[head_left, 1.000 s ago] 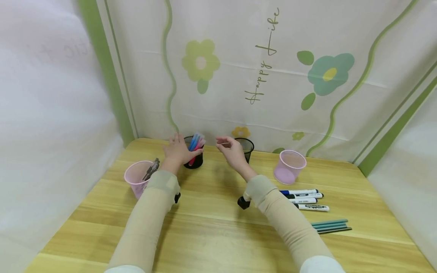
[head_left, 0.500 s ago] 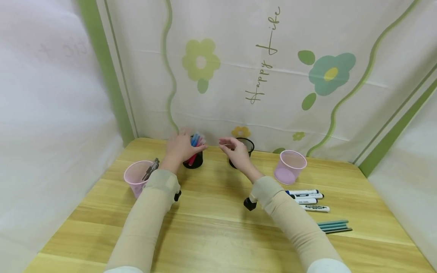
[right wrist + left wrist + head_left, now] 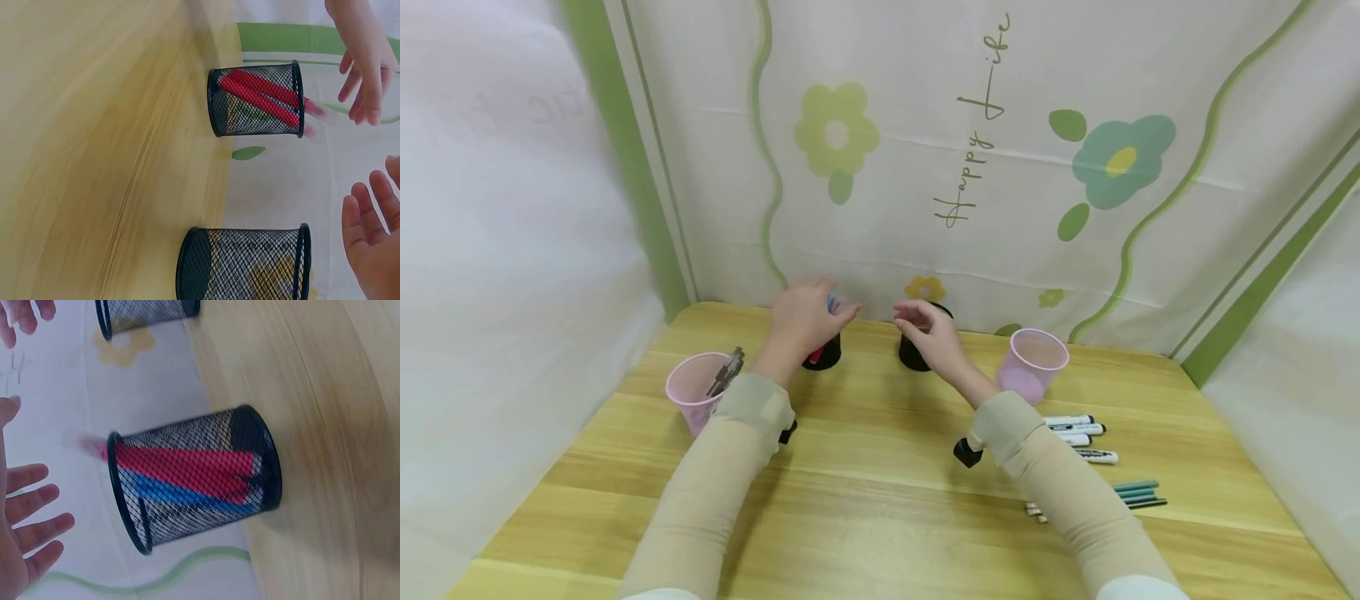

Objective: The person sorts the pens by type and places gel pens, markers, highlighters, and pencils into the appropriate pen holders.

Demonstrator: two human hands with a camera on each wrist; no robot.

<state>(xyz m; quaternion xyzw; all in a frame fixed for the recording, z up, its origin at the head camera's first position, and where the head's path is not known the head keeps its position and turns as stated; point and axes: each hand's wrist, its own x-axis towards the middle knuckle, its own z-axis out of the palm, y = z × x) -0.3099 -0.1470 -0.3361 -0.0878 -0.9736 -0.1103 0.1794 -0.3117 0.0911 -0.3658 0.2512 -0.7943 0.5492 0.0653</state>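
Both hands found free above the filled pen cup

Since the preceding frames, the left hand [image 3: 805,321] had risen over the filled mesh cup [image 3: 187,519], and the right hand [image 3: 936,342] had shifted rightward, before the second mesh cup [image 3: 244,262]. The left fingers were spread and nearly straight, the right ones loosely bent; neither had hold of anything. The pink pens [image 3: 187,461] and blue pens [image 3: 181,495] leaned inside the filled mesh cup, below the left fingers and apart from them; handling of that group was judged finished. The head view hid most pens behind the left hand, whereas the left wrist view showed their barrels through the mesh. The right wrist view alone showed clearance between the right fingers and the second mesh cup.
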